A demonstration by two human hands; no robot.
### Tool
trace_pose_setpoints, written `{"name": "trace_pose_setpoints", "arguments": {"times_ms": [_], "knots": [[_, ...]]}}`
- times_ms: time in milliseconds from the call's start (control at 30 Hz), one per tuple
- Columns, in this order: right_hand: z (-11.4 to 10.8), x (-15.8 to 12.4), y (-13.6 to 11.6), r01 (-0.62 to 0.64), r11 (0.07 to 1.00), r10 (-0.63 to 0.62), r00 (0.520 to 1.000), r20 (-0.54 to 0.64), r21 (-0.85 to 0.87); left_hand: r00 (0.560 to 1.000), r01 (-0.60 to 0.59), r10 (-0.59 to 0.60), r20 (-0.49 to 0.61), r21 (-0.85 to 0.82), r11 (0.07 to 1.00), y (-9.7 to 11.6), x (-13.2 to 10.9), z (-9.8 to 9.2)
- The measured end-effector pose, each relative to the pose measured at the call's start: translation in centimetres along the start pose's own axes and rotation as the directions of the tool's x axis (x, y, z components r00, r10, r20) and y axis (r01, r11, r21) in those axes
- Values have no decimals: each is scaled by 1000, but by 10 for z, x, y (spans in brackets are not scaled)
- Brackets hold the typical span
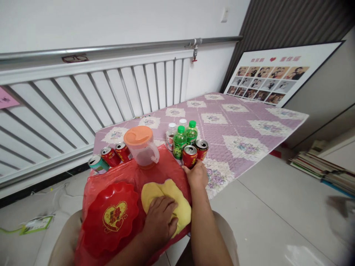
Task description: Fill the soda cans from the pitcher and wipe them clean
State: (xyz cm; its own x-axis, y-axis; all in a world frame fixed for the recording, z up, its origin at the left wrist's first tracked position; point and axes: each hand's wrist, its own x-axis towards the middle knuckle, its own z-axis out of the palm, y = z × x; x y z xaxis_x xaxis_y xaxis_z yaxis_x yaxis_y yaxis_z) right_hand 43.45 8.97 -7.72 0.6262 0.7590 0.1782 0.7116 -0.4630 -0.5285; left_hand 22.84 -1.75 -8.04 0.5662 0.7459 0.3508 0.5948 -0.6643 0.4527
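A yellow cloth lies spread and creased over red plastic sheeting at the near end of the table. My left hand rests palm-down on the cloth, its fingers laid over it and slightly bent. To its left is a red scalloped plate with a gold heart print. My right hand has its thumb and fingers around the lower part of an opened red drink can. Another red can stands just behind, touching or nearly touching it.
A clear pitcher with an orange lid stands behind the cloth. Left of it are two red cans and a green can. Small bottles with green and white caps cluster behind the right hand. A radiator borders the flowered tablecloth.
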Motion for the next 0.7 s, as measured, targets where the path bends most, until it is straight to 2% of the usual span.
{"name": "trace_pose_setpoints", "arguments": {"times_ms": [200,700], "knots": [[-2,-1,2,22,1000,-23,999,30,9,1000,5,-5,5,-5,1000,0,0,0],[-1,3,1,-35,999,34,998,60,19,999,24,-24,25,-26,999,0,0,0]]}}
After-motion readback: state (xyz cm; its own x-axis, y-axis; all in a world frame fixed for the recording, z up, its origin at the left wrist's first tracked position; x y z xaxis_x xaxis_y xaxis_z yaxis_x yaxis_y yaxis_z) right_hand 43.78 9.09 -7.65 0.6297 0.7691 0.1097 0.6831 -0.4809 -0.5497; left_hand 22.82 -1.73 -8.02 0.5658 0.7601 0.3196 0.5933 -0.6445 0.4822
